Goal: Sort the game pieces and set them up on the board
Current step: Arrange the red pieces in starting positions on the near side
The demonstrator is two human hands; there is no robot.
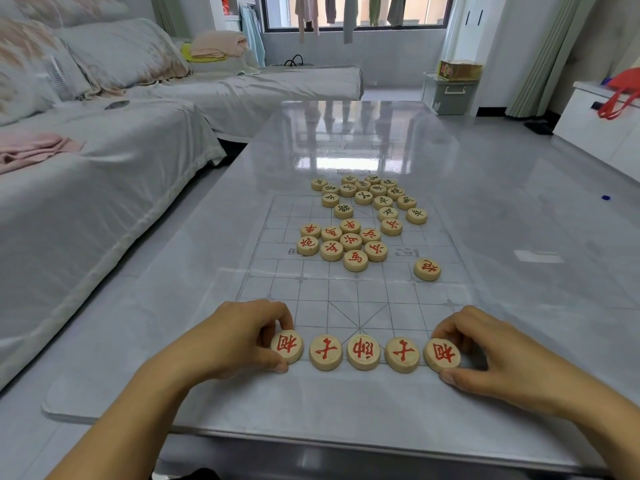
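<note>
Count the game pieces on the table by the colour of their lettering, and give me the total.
Red-lettered pieces: 16
Black-lettered pieces: 16
Total: 32

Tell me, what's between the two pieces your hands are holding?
Three more red pieces sit in a row between the left piece and right piece, in the head view.

Two bare hands are shown, the left hand (239,337) and the right hand (485,351). Each is carried on a bare forearm, the left forearm (138,403) and the right forearm (581,410), cut off by the lower edge. The thumbnails (281,368) (one per hand is seen) are kept short and plain. Slender fingers (282,315) are noted.
</note>
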